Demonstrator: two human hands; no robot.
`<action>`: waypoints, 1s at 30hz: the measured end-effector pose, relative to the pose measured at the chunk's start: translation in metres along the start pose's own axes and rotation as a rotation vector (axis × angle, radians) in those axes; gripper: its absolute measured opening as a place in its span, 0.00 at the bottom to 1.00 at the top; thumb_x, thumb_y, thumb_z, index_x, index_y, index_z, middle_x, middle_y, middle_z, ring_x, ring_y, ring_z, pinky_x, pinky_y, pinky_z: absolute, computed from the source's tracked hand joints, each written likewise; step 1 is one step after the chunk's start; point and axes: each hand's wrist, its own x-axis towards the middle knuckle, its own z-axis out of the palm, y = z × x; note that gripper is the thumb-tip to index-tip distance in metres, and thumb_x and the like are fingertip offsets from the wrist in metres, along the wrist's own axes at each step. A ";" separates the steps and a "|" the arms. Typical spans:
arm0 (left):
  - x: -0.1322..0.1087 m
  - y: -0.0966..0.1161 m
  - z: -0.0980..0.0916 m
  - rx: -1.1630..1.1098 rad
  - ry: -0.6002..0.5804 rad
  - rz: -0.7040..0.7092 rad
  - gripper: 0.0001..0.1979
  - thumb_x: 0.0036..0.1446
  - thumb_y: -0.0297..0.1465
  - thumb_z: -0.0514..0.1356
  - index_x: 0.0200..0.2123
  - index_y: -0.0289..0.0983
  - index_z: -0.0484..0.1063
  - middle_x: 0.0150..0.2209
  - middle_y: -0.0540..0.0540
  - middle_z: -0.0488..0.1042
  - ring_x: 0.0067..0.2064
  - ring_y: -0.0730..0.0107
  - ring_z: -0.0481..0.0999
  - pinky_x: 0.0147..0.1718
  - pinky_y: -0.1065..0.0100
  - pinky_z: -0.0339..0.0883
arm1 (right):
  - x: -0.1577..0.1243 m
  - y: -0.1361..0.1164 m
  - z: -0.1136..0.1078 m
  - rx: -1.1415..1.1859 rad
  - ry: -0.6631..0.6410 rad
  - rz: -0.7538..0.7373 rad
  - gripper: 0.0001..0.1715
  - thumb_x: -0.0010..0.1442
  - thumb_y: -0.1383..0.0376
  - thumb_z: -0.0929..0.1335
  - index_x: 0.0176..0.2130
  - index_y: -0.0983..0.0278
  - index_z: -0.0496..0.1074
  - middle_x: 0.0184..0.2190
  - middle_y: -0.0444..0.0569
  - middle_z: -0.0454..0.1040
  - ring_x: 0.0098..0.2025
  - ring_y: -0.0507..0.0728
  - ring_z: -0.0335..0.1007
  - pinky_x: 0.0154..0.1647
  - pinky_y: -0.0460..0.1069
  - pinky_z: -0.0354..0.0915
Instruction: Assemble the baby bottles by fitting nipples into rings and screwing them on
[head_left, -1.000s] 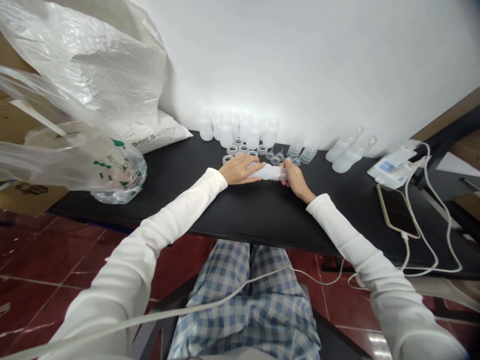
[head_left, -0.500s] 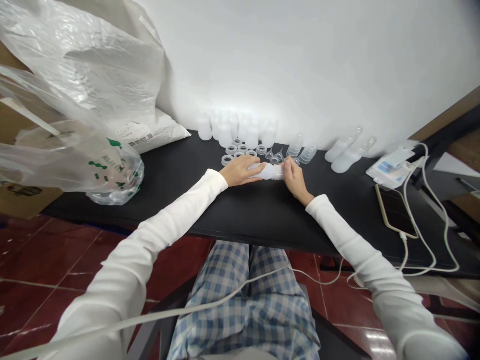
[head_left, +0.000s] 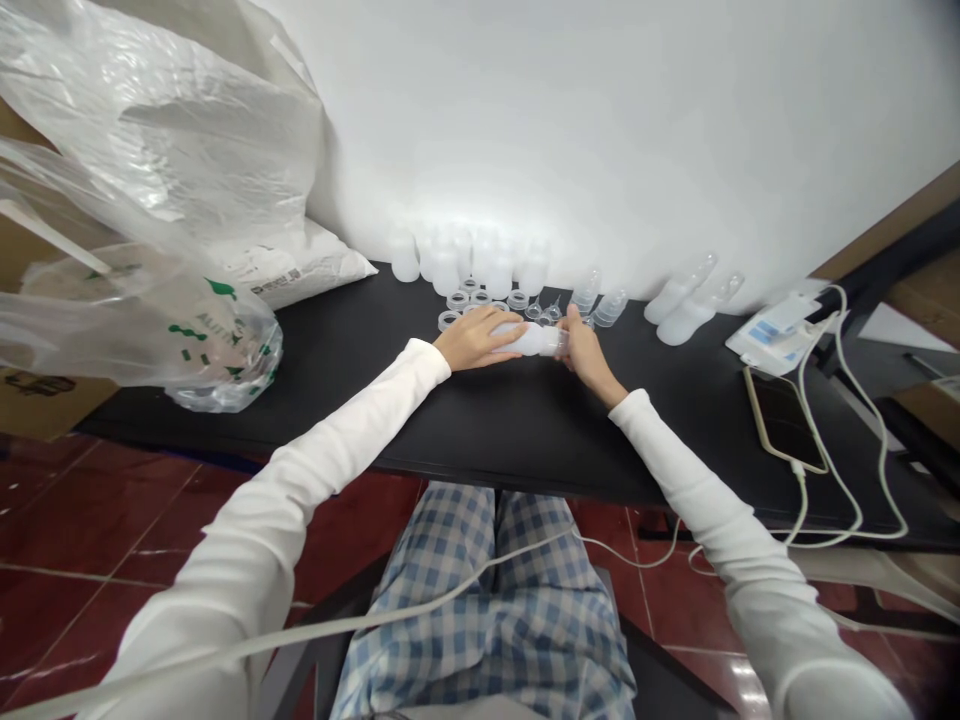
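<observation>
A small white plastic bottle (head_left: 537, 340) lies sideways between my hands over the black table (head_left: 480, 420). My left hand (head_left: 476, 340) is wrapped round its body. My right hand (head_left: 583, 350) is closed on the neck end of the same bottle. Just behind them lie several clear rings (head_left: 457, 300) and small clear nipples (head_left: 541, 311). Several upright white bottles (head_left: 465, 262) stand in a row against the white wall.
Finished bottles with caps (head_left: 690, 300) lie at the back right. A phone (head_left: 784, 420) with white cables (head_left: 862, 440) and a white pack (head_left: 772, 335) sit at the right. A large clear plastic bag (head_left: 150, 300) and a white sack (head_left: 292, 268) fill the left.
My right hand has shifted slightly at the bottle's neck end; both hands keep hold of the bottle. The view has drifted a little.
</observation>
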 end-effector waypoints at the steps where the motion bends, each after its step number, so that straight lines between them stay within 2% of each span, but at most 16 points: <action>1: 0.000 0.002 -0.001 -0.064 0.000 -0.058 0.24 0.65 0.46 0.61 0.57 0.38 0.72 0.51 0.37 0.79 0.51 0.57 0.81 0.52 0.54 0.75 | -0.001 0.000 -0.001 -0.050 0.073 -0.112 0.34 0.66 0.34 0.54 0.34 0.58 0.65 0.23 0.45 0.69 0.26 0.56 0.65 0.32 0.51 0.64; 2: 0.000 0.004 -0.001 -0.129 -0.006 -0.116 0.26 0.64 0.47 0.62 0.57 0.37 0.72 0.52 0.36 0.80 0.52 0.57 0.81 0.53 0.55 0.75 | -0.002 -0.001 -0.002 -0.117 0.118 -0.215 0.33 0.66 0.34 0.56 0.38 0.58 0.66 0.28 0.48 0.73 0.30 0.57 0.69 0.36 0.52 0.66; 4: -0.001 0.008 0.000 -0.235 -0.035 -0.208 0.28 0.62 0.48 0.64 0.58 0.35 0.71 0.53 0.37 0.79 0.53 0.58 0.80 0.53 0.58 0.75 | -0.004 -0.002 -0.004 -0.233 0.097 -0.356 0.30 0.66 0.36 0.58 0.40 0.58 0.66 0.35 0.51 0.75 0.35 0.59 0.72 0.40 0.54 0.67; 7: -0.002 0.011 0.003 -0.250 -0.039 -0.231 0.28 0.62 0.48 0.63 0.57 0.34 0.71 0.52 0.37 0.80 0.52 0.57 0.80 0.53 0.57 0.75 | -0.004 -0.004 -0.001 -0.286 0.082 -0.359 0.25 0.66 0.40 0.59 0.35 0.58 0.63 0.32 0.52 0.75 0.33 0.60 0.72 0.38 0.54 0.66; 9: -0.001 0.010 0.006 -0.164 -0.011 -0.177 0.27 0.63 0.47 0.62 0.56 0.34 0.72 0.50 0.35 0.80 0.52 0.56 0.80 0.52 0.55 0.75 | -0.002 -0.006 0.004 -0.251 0.156 -0.248 0.23 0.67 0.44 0.59 0.31 0.57 0.60 0.29 0.51 0.74 0.30 0.58 0.71 0.34 0.52 0.65; 10: -0.001 0.009 0.007 -0.112 -0.005 -0.131 0.25 0.64 0.47 0.61 0.55 0.35 0.73 0.50 0.35 0.80 0.52 0.55 0.80 0.52 0.54 0.75 | -0.001 -0.007 0.007 -0.227 0.172 -0.143 0.22 0.68 0.46 0.59 0.29 0.58 0.59 0.25 0.49 0.72 0.27 0.57 0.69 0.30 0.51 0.64; 14: 0.000 0.008 0.010 0.046 -0.039 0.033 0.15 0.69 0.38 0.56 0.54 0.42 0.75 0.51 0.39 0.80 0.51 0.58 0.79 0.51 0.52 0.73 | 0.004 -0.006 0.010 -0.038 -0.049 0.421 0.22 0.67 0.49 0.61 0.27 0.59 0.60 0.12 0.42 0.62 0.13 0.51 0.53 0.13 0.47 0.47; 16: 0.001 0.008 0.009 0.067 -0.047 0.047 0.14 0.70 0.37 0.55 0.54 0.44 0.74 0.52 0.39 0.80 0.51 0.58 0.79 0.51 0.52 0.73 | 0.005 -0.005 0.009 0.079 -0.100 0.499 0.25 0.66 0.44 0.63 0.28 0.59 0.61 0.10 0.41 0.61 0.10 0.49 0.49 0.11 0.45 0.42; 18: 0.002 0.007 0.007 0.056 -0.041 0.023 0.15 0.69 0.39 0.57 0.54 0.43 0.74 0.52 0.38 0.79 0.52 0.56 0.79 0.51 0.50 0.72 | 0.004 -0.005 0.009 0.160 -0.074 0.436 0.31 0.63 0.36 0.62 0.30 0.58 0.60 0.10 0.40 0.60 0.10 0.49 0.49 0.10 0.44 0.41; 21: 0.003 0.005 0.001 -0.008 -0.002 -0.066 0.20 0.66 0.44 0.59 0.53 0.39 0.74 0.52 0.35 0.79 0.53 0.52 0.78 0.51 0.50 0.72 | 0.000 -0.008 0.009 0.221 -0.026 0.252 0.37 0.59 0.28 0.58 0.34 0.58 0.61 0.12 0.38 0.62 0.10 0.48 0.49 0.10 0.45 0.46; 24: 0.002 0.005 -0.003 -0.170 0.017 -0.256 0.26 0.63 0.50 0.61 0.54 0.36 0.72 0.51 0.36 0.79 0.51 0.53 0.80 0.51 0.55 0.73 | -0.006 -0.009 0.007 0.166 0.075 -0.020 0.36 0.59 0.29 0.60 0.42 0.57 0.64 0.18 0.39 0.67 0.13 0.50 0.55 0.14 0.47 0.53; 26: 0.000 0.007 -0.004 -0.284 -0.030 -0.379 0.28 0.61 0.51 0.62 0.55 0.36 0.71 0.51 0.39 0.79 0.49 0.56 0.81 0.48 0.59 0.75 | -0.009 -0.008 0.004 0.079 0.129 -0.157 0.35 0.57 0.32 0.66 0.45 0.57 0.65 0.22 0.41 0.69 0.17 0.50 0.60 0.17 0.48 0.56; 28: -0.001 0.009 -0.003 -0.324 -0.078 -0.443 0.29 0.60 0.51 0.63 0.55 0.37 0.70 0.51 0.41 0.79 0.48 0.57 0.81 0.46 0.61 0.75 | -0.011 -0.006 0.003 0.037 0.139 -0.193 0.34 0.56 0.34 0.68 0.46 0.57 0.66 0.24 0.42 0.69 0.19 0.51 0.61 0.19 0.48 0.57; 30: 0.000 0.010 -0.002 -0.276 -0.055 -0.445 0.29 0.59 0.50 0.65 0.55 0.37 0.71 0.51 0.40 0.79 0.49 0.56 0.81 0.48 0.60 0.75 | -0.012 -0.006 0.004 0.063 0.129 -0.170 0.34 0.58 0.35 0.68 0.47 0.57 0.66 0.25 0.41 0.69 0.18 0.50 0.59 0.18 0.48 0.56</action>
